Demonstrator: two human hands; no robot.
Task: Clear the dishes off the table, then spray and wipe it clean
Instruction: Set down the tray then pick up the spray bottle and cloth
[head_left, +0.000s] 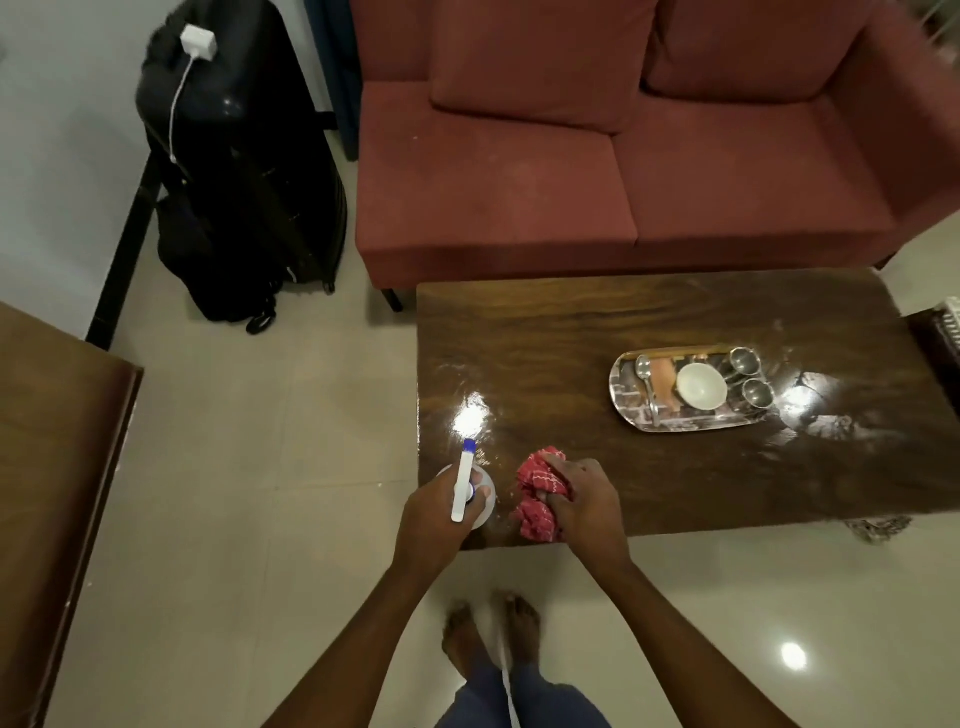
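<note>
A dark wooden coffee table (571, 332) fills the middle right of the head view, its surface glossy with wet streaks. My left hand (434, 512) grips a white spray bottle (462, 486) with a blue nozzle at the table's near left corner. Just to its right, my right hand (582, 501) holds a bunched red patterned cloth (537, 488) against the tabletop near the front edge. Farther right on the table lies an oval steel tray (631, 415) carrying a white bowl (701, 384), a spoon (647, 382) and two steel cups (743, 361).
A red sofa (597, 171) stands right behind the table. A black suitcase (234, 156) with a white charger on top leans by the wall at the left. Another wooden furniture piece (57, 467) borders the left edge. Tiled floor and my bare feet (491, 634) lie below.
</note>
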